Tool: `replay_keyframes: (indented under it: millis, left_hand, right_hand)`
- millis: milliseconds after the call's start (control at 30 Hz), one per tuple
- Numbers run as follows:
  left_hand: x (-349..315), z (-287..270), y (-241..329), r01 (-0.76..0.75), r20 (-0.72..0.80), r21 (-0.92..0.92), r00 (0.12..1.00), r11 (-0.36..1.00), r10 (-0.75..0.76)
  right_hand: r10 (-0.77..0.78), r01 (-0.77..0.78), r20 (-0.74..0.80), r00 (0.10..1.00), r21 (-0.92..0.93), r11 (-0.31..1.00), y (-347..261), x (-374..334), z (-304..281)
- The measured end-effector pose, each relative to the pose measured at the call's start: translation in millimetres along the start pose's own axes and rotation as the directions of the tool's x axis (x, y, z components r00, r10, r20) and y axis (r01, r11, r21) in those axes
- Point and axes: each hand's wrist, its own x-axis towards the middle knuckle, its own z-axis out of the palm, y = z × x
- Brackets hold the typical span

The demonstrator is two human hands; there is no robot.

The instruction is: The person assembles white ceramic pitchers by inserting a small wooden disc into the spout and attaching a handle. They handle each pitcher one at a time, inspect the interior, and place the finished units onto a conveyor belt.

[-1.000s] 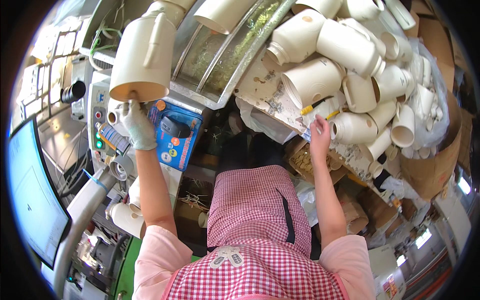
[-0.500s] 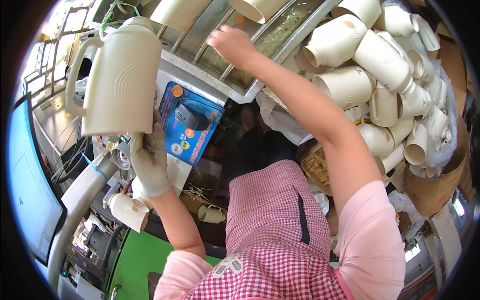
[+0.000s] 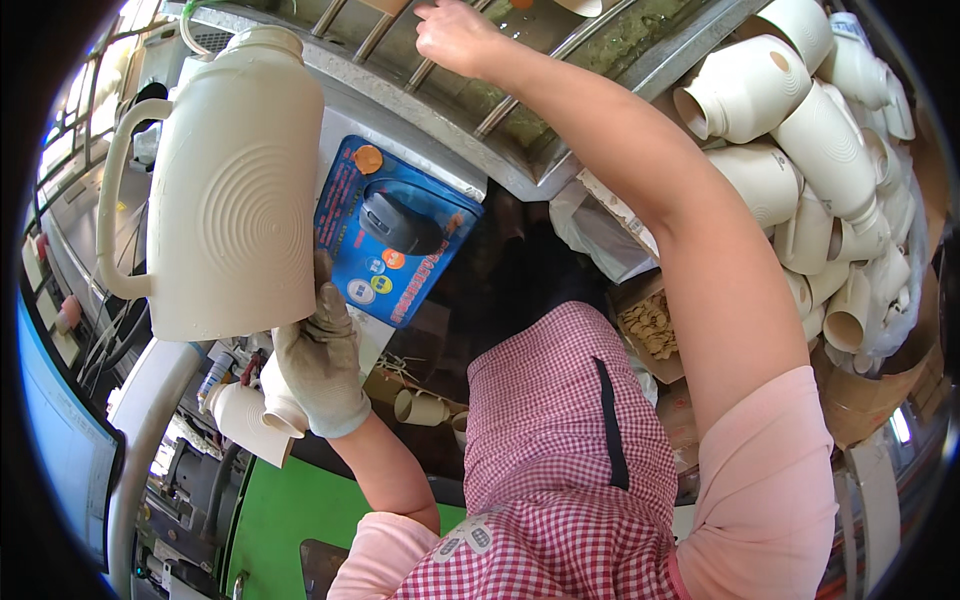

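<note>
My left hand, in a pale work glove, supports a large cream plastic jug body from underneath at its base. The jug is nearly upright, its open neck at the top and its looped handle on the left; concentric rings are moulded into its side. My bare right hand is stretched out above a metal-framed trough with bars. Its fingers are curled together, and whatever they may hold cannot be made out. Part of another cream piece shows at the top edge, close to that hand.
A black computer mouse rests on a blue mouse pad beside the jug. Many cream jug bodies are heaped at the right. A monitor stands at the far left, with smaller cream jugs below my left hand.
The jug and my left hand appear lower and larger in the view. My right hand has moved toward the top edge, and the cream pieces over the trough have mostly left view.
</note>
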Motion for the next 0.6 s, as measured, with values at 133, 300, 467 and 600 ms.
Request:
replay_keyframes:
  millis: [133, 300, 467, 600]
  left_hand:
    - [3.3, -1.8, -0.8, -0.072, -0.044, 0.213, 0.996, 0.974, 0.083]
    - [4.6, -3.8, -9.2, -0.07, -0.144, 0.369, 0.981, 0.927, 0.131]
    - [5.0, -10.8, -6.9, -0.053, -0.093, 0.368, 0.991, 0.928, 0.094]
    - [6.4, -16.1, -1.9, 0.009, -0.036, 0.211, 0.999, 0.977, -0.001]
  right_hand:
    - [-0.064, 0.064, 0.103, 0.993, 0.004, 0.998, -3.8, 4.4, -5.9]
    - [-0.077, 0.073, 0.241, 0.968, 0.026, 0.997, -3.5, 6.3, -27.0]
    - [-0.115, 0.106, 0.205, 0.972, 0.053, 0.993, 6.2, 2.6, -49.0]
    - [-0.14, 0.138, 0.079, 0.987, 0.034, 0.99, 11.0, -1.1, -64.7]
